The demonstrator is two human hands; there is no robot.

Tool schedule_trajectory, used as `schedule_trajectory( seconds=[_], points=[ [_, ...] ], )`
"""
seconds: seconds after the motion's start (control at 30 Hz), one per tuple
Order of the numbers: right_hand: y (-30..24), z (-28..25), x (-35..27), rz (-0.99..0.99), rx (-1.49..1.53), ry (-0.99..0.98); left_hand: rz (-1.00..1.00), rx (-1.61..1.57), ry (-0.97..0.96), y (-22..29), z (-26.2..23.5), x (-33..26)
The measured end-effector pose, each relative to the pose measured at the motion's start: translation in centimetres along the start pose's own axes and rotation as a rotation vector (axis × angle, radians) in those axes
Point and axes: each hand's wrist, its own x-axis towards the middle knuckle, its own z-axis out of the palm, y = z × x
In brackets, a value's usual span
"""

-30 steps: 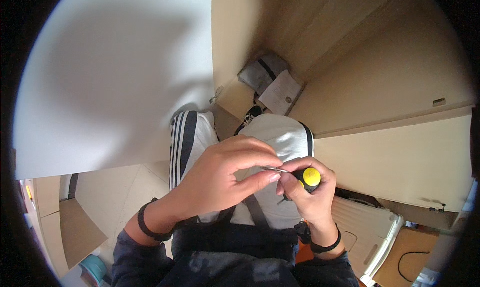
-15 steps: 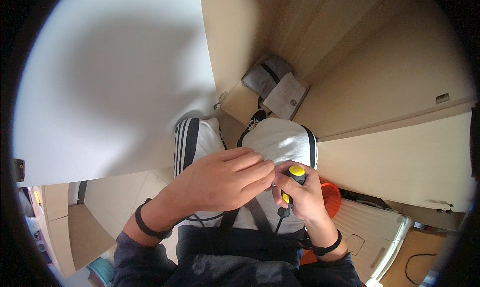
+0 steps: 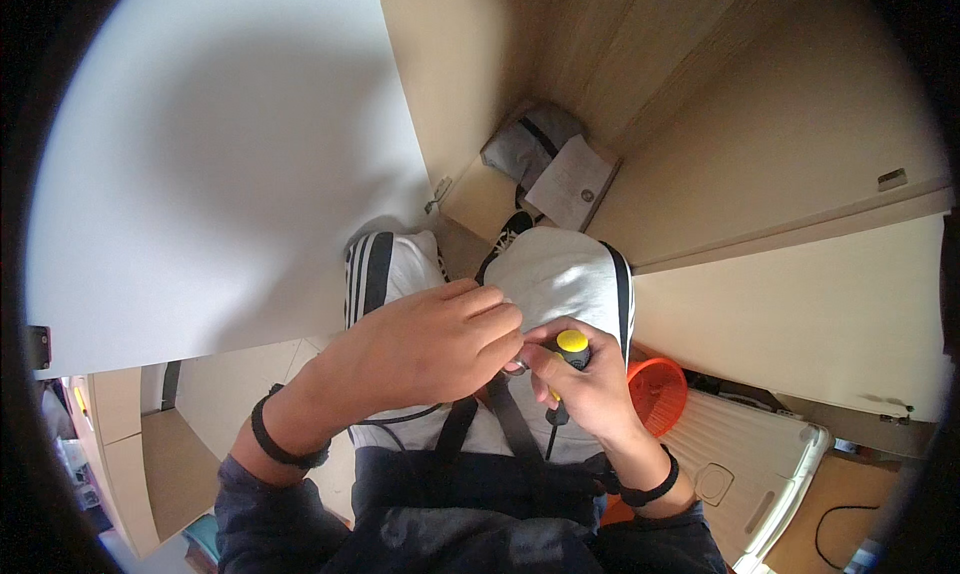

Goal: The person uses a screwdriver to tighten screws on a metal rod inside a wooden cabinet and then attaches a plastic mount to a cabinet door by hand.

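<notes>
My right hand (image 3: 598, 386) is closed around a screwdriver (image 3: 573, 343) with a black and yellow handle. The handle's yellow end points up and away from me, and the thin dark shaft runs down toward my waist. Above my lap, my left hand (image 3: 425, 339) has its fingers curled together, with their tips hidden behind its back. Between the two hands a small shiny metal piece (image 3: 515, 367) shows, touching the right fingertips. Its kind is too small to tell, and whatever the left fingers grip is hidden.
A large white door panel (image 3: 230, 174) fills the left. Ahead stands a wooden cabinet (image 3: 760, 144) with a metal hinge (image 3: 437, 192); a grey bag (image 3: 520, 156) and a pale flat case (image 3: 573, 184) lie inside. At right are an orange basket (image 3: 658, 396) and a ribbed white case (image 3: 725, 454).
Both hands have shifted slightly left, with the screwdriver still in the right. A little more of the small metal piece shows between them, and the orange basket is less covered.
</notes>
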Motion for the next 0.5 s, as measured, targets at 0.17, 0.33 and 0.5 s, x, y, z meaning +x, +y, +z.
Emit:
schedule_trajectory(
  seconds=[0.17, 0.33, 0.5],
  points=[
    [-0.2, 0.1, 0.1, -0.034, -0.143, 0.044, -0.053, -0.068, 0.021, 0.2, 0.2, 0.5],
    [-0.4, 1.4, 0.9, -0.408, -0.510, 0.132, -0.184, -0.128, 0.014, 0.6, -0.6, -0.4],
    [0.4, 3.2, 2.1, -0.397, -0.429, 0.111, -0.262, -0.356, 0.113, 2.1, -4.4, -6.2]
  ],
)
